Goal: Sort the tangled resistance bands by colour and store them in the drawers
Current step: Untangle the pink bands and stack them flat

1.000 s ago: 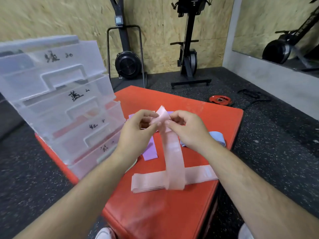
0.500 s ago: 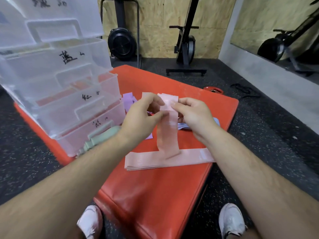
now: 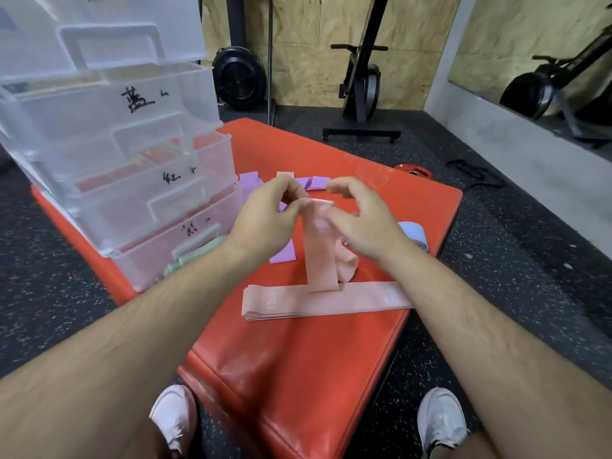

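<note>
A pink band [image 3: 320, 260] hangs upright over the red padded box [image 3: 298, 376]. My left hand [image 3: 265, 220] and my right hand [image 3: 364, 223] both pinch its top end between thumb and fingers. Its lower end touches a flat stack of pink bands [image 3: 364, 298] lying crosswise below. Purple bands [image 3: 281, 253] lie behind my hands. To the right of my right wrist lies a light blue band [image 3: 414, 233]. A green band [image 3: 195, 255] pokes out by the lowest drawer. The clear drawer unit [image 3: 109, 154] stands at the left with handwritten labels.
Exercise machines [image 3: 361, 77] stand against the plywood wall beyond the box. A red weight plate [image 3: 414, 172] and a black cable [image 3: 473, 172] lie on the speckled floor at the right. My white shoes [image 3: 175, 415] are at the box's near edge.
The camera tipped down and closer. My hands lowered the pink band a little, and its hanging part now bunches behind near my right wrist.
</note>
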A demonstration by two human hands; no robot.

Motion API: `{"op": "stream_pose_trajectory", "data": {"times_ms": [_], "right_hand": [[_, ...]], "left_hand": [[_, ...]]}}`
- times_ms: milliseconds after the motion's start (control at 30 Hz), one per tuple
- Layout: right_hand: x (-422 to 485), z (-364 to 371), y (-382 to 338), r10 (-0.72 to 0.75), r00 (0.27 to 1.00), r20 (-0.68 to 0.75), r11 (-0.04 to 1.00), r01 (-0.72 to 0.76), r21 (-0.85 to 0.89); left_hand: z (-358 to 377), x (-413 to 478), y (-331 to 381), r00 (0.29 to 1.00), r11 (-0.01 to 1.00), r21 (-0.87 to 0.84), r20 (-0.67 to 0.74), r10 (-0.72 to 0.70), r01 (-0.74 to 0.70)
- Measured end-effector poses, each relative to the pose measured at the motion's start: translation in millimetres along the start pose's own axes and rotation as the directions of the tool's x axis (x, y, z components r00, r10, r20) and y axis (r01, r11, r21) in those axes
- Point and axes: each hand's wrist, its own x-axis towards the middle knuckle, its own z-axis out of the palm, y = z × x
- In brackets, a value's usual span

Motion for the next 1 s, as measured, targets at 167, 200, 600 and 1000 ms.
{"op": "stream_pose_trajectory", "data": {"times_ms": [167,200,600,1000], "right_hand": [[-0.5,9.2,0.8,0.042,0.991,0.127,0.999,-0.044,0.015],[-0.3,9.1,-0.1,0.053,0.988,0.147,0.998,-0.058,0.028],[-13.1,5.0,-12.0,0.056,0.926,0.373,0.992,-0.092,0.08],[-10.0,-36.7,-4.3,0.228,0.822,0.522,0.948,-0.309,0.072]], "left_hand": [[-1.9,-5.0,1.6,0.996,0.987,-0.132,0.026,-0.087,0.09],[-3.7,-6.4,2.0,0.994,0.983,-0.157,0.06,-0.087,0.096],[-16.0,-17.6,-0.9,0.949,0.958,-0.186,0.269,-0.166,0.22],[-28.8,-29.9,-14.5,0.932,0.853,-0.378,0.099,-0.348,0.359]]}}
